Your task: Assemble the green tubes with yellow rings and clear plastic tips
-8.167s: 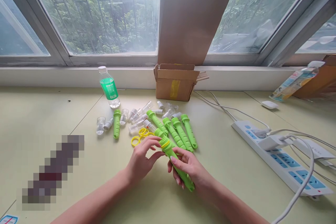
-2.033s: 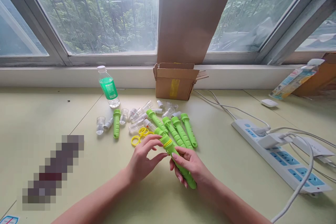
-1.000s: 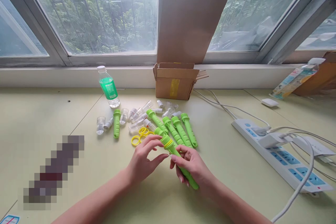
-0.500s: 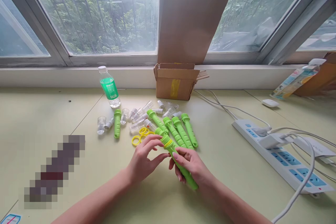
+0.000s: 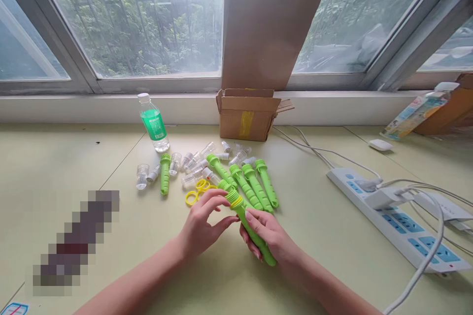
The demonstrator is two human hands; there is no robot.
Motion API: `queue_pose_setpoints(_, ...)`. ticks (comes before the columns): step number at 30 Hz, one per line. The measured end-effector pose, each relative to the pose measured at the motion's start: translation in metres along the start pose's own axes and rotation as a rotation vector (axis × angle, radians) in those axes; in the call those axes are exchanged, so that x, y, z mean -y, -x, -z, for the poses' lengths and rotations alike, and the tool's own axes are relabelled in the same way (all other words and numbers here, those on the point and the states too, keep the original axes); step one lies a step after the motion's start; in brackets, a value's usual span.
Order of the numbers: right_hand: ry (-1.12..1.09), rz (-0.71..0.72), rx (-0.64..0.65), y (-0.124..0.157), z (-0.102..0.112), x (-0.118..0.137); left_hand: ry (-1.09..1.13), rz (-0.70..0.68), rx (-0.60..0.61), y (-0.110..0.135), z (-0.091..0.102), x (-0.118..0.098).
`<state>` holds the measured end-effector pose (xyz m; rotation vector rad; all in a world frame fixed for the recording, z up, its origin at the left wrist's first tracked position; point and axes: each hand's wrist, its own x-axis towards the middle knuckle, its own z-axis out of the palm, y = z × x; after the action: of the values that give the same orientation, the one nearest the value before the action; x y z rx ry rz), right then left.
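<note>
My right hand (image 5: 269,238) is wrapped round a green ribbed tube (image 5: 242,211) that points up and left over the table. A yellow ring (image 5: 236,203) sits just under the tube's threaded top. My left hand (image 5: 201,224) pinches at that top end with thumb and fingers. Behind my hands lie several more green tubes (image 5: 254,184), loose yellow rings (image 5: 191,198) and small clear plastic caps (image 5: 141,176). One green tube (image 5: 164,173) lies apart on the left.
An open cardboard box (image 5: 246,115) and a water bottle with a green label (image 5: 154,123) stand near the window sill. A white power strip (image 5: 397,224) with plugs and cables lies to the right. A blurred patch (image 5: 76,241) covers something at the left.
Over the frames my right hand has shifted its grip slightly along the tube. My left hand's fingers have stayed at the tube's top near the yellow ring.
</note>
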<state>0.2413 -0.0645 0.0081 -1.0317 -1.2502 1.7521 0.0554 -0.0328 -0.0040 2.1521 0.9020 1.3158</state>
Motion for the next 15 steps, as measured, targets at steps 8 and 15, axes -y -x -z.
queue_pose_setpoints(8,-0.056,-0.058,-0.013,0.0008,0.0009,0.0012,0.003,-0.004,0.014,0.0012,-0.0006,0.0003)
queue_pose_setpoints(15,-0.076,-0.061,-0.026,0.0017,0.0046,-0.0027,-0.010,-0.018,0.011,0.0013,-0.0012,0.0006)
